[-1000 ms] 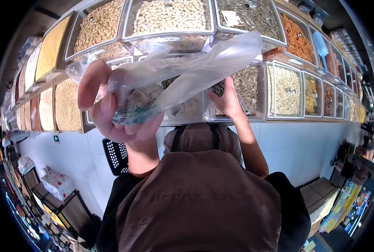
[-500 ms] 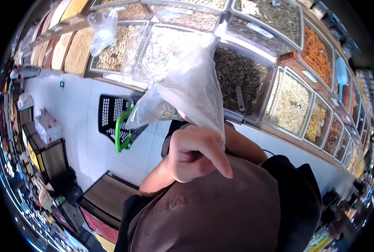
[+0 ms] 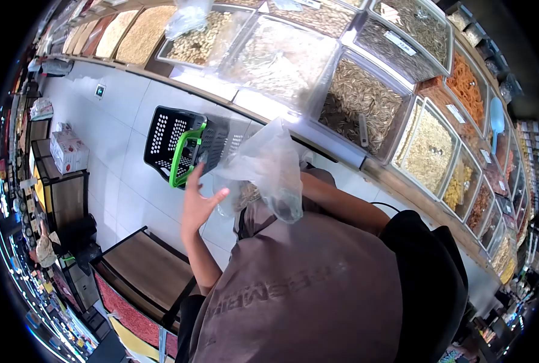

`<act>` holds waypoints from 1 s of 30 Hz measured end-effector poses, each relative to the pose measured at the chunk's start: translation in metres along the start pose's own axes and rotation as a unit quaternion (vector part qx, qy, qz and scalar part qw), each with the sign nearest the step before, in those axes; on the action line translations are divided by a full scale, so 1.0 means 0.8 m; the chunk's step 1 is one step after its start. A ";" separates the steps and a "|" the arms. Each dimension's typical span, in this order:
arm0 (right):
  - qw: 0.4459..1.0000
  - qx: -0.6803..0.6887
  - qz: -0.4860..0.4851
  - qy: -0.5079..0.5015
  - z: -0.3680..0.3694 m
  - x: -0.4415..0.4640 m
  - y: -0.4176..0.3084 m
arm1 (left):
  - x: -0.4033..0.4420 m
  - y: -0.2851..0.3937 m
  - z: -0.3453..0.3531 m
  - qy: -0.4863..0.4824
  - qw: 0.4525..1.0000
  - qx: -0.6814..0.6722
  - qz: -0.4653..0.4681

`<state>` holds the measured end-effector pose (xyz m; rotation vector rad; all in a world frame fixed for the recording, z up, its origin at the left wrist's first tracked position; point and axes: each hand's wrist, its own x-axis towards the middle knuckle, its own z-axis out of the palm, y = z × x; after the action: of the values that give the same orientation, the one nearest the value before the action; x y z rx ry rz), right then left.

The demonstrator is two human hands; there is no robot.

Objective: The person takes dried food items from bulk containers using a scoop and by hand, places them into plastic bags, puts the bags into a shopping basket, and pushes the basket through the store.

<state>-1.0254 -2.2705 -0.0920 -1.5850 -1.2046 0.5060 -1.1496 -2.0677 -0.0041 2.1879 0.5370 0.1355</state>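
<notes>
A clear plastic bag (image 3: pixel 266 166) hangs in front of my body, with small greyish pieces showing through its lower left part. My right forearm (image 3: pixel 348 202) reaches behind the bag, which covers my right hand; the bag hangs from that side. To the left of it, my left hand (image 3: pixel 198 202) is raised with fingers spread and nothing in it. From this view its fingertips overlap the lower edge of a black shopping basket (image 3: pixel 163 136) with a green handle (image 3: pixel 177 160); I cannot tell whether they touch.
Beyond the bag, a counter holds clear bins of striped sunflower seeds (image 3: pixel 366 91), pale flakes (image 3: pixel 427 145) and orange strips (image 3: pixel 466 81). A blue scoop (image 3: pixel 496 118) stands at the right. A low brown-topped stand (image 3: pixel 145 269) and a white box (image 3: pixel 68 151) are at the left.
My left hand has left the front of the bag, moved left and spread its fingers. The bag now hangs lower and nearer my body, uncovering the bins behind.
</notes>
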 end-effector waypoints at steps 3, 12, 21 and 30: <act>0.999 -0.002 -0.019 -0.033 0.059 0.024 -0.011 | -0.033 -0.081 -0.024 -0.246 0.961 -0.112 -0.065; 0.980 0.144 -0.138 -0.006 0.278 0.124 -0.109 | -0.180 -0.235 -0.123 0.003 0.963 -0.254 -0.094; 0.960 0.111 -0.030 -0.255 0.428 0.198 -0.140 | -0.264 -0.295 -0.200 0.111 0.934 -0.243 -0.236; 0.898 0.017 0.149 -0.414 0.471 0.295 -0.119 | -0.225 -0.353 -0.204 0.240 0.849 -0.343 -0.322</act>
<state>-1.2726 -1.8884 -0.0915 -1.5672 -1.5438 1.5039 -1.4511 -1.8727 -0.1045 1.1798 1.2570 0.4393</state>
